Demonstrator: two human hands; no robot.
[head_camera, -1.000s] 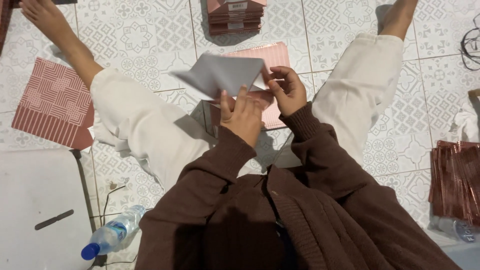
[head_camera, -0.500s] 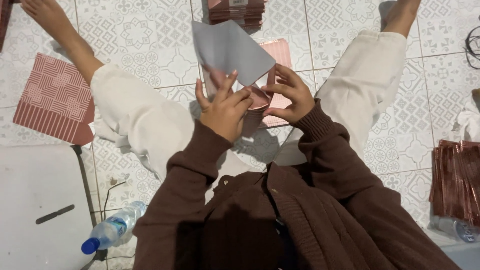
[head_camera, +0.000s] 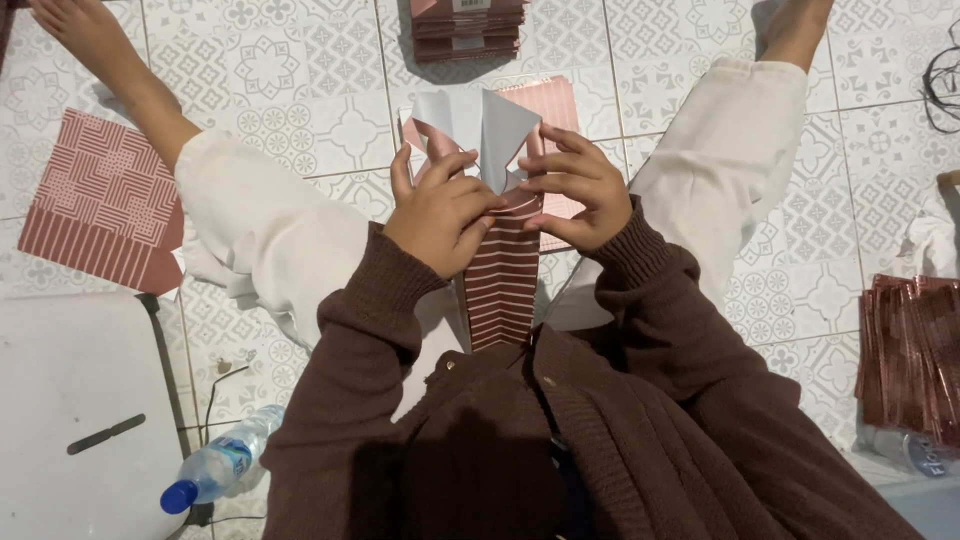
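Paper bag (head_camera: 503, 275), pink with white stripes: held upright between the person's legs, above the patterned floor tiles (head_camera: 300, 90), its grey-white inner flaps (head_camera: 470, 125) spread open at the top. Left hand (head_camera: 440, 215): fingers curled round the bag's left edge just below the flaps, grasping it. Right hand (head_camera: 575, 190): fingers closed on the bag's right edge, thumb pressed against the striped face. Flat pink sheet (head_camera: 550, 105): lies on the tiles behind the bag, partly hidden by it. Stack of folded pink pieces (head_camera: 465, 30): at the top edge of the view, beyond the flat sheet. Pink geometric-patterned sheet (head_camera: 105, 205): on the floor at the left, beside the left leg. Pile of shiny copper-pink strips (head_camera: 910, 355): at the right edge. Plastic water bottle (head_camera: 215, 468) with blue cap: lying on its side at lower left, next to a white board (head_camera: 70, 400) bearing a small dark flat tool (head_camera: 105, 434).
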